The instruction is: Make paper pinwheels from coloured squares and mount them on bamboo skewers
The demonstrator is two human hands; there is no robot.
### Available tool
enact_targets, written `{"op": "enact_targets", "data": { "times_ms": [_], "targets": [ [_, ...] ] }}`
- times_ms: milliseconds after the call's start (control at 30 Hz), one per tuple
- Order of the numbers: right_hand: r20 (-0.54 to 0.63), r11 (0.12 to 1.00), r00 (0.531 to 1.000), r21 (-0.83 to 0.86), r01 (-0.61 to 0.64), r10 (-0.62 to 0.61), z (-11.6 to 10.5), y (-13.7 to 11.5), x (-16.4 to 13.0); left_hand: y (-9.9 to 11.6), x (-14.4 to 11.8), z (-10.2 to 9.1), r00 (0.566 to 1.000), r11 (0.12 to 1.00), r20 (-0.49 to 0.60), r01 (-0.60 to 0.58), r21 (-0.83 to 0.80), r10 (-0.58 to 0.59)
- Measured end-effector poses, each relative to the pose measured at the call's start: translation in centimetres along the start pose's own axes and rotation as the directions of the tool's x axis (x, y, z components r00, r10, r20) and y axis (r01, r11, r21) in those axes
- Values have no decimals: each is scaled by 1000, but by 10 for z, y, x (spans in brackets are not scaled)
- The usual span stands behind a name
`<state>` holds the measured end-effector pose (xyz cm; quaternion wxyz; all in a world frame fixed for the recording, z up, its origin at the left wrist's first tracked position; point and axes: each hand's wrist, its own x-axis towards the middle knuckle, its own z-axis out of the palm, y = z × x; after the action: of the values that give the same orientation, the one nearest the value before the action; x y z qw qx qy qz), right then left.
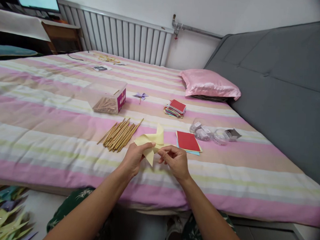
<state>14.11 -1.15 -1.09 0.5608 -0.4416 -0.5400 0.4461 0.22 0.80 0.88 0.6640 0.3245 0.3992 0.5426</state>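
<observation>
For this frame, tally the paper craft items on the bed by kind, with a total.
Yellow folded pinwheel, held by the left hand and right hand: 1
Purple pinwheel: 1
Stacks of coloured paper squares, the taller stack and the flat stack, both red on top: 2
Total: 4

Striped bed (54, 128) with sticks (120, 134), papers (188, 141)
</observation>
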Motion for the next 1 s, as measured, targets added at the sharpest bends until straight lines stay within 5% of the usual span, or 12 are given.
{"op": "enact_targets", "data": {
  "times_ms": [1000],
  "targets": [
    [-205,985,966,99,-140,158,5,8,0,-8,-1,4,996,984,29,-84,158,80]
  ]
}}
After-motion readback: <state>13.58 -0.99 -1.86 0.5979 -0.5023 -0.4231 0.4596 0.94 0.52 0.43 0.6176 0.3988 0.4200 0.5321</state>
